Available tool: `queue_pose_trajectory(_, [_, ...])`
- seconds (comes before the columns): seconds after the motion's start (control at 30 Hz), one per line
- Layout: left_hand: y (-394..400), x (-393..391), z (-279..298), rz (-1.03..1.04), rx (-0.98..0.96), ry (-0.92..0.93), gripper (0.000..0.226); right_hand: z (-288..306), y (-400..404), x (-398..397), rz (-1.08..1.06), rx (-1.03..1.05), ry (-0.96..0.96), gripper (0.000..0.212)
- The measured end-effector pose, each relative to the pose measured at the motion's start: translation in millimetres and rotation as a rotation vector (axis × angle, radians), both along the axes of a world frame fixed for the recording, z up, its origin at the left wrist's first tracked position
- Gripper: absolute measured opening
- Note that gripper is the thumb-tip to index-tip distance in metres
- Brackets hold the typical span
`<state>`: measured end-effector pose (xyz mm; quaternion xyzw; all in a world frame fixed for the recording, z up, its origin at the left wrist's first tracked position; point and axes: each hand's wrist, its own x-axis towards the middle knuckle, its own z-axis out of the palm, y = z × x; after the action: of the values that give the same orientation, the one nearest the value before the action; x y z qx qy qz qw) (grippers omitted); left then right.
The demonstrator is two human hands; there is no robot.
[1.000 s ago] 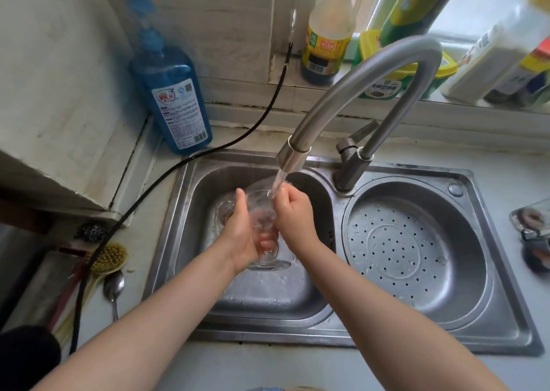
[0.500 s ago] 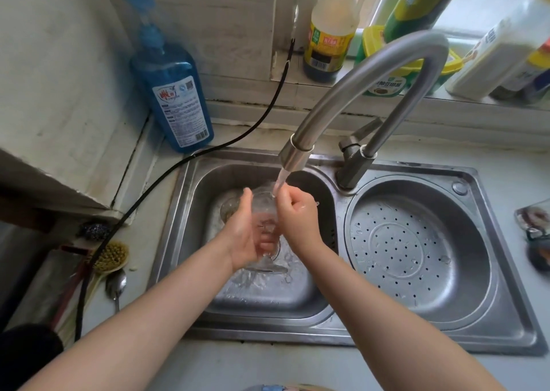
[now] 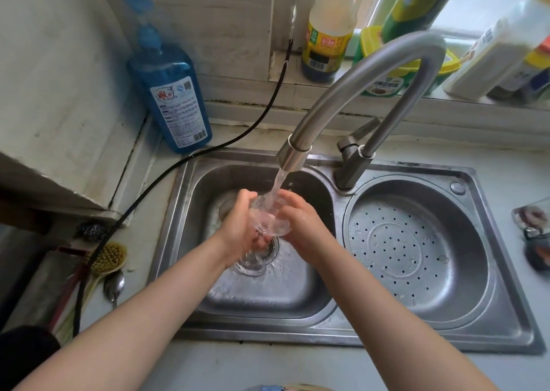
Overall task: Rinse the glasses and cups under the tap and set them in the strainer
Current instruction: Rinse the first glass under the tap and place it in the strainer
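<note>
Gleaming steel double sink [image 3: 503, 316] set in pale counter [image 3: 268, 367] beneath cluttered windowsill [image 3: 446, 105]

Blue soap bottle [image 3: 172, 99]; clear glass [image 3: 269, 219]; grey, hole-dotted strainer [image 3: 416, 256].

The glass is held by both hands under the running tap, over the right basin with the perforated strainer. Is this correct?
Not quite. Both hands, left hand and right hand, do hold the glass under the running tap, but over the left basin, not the strainer basin, as the head view shows.
</note>
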<state>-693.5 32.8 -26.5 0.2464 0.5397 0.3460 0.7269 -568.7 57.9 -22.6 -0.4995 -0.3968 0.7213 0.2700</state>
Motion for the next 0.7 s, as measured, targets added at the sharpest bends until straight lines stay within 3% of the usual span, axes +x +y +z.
queue_pose_trajectory(0.07, [1.6,-0.2,-0.6,-0.025,0.060,0.148,0.055,7.0,1.3,7.2,0.049,-0.234,0.062,0.036])
queue_pose_trajectory(0.13, [1.2,-1.3,1.1,-0.096,0.135,0.357,0.047,7.6,2.9,13.5,0.106,-0.213,-0.096,0.030])
queue_pose_trajectory(0.3, [1.9,-4.2,-1.8,-0.233,0.405,0.901,0.027,-1.9,6.2,18.4,0.081,0.232,-0.453,0.023])
queue_pose_trajectory(0.37, [3.4,-6.1,-3.9,-0.274,0.492,1.062,0.022,-2.2,4.7,18.1,0.168,0.479,-0.592,0.023])
queue_pose_trajectory(0.5, [5.4,-0.8,-2.2,-0.575,0.637,1.557,0.025,-8.7,1.3,11.6,0.374,0.811,-0.801,0.029])
queue_pose_trajectory(0.6, [2.0,-1.4,-4.9,-0.599,0.708,1.568,0.026,-16.0,0.5,10.3,0.401,0.954,-0.862,0.035])
queue_pose_trajectory(0.7, [-2.1,-12.4,-9.9,-0.332,0.601,1.325,0.031,-16.9,-5.2,10.9,0.212,0.973,-0.696,0.031])
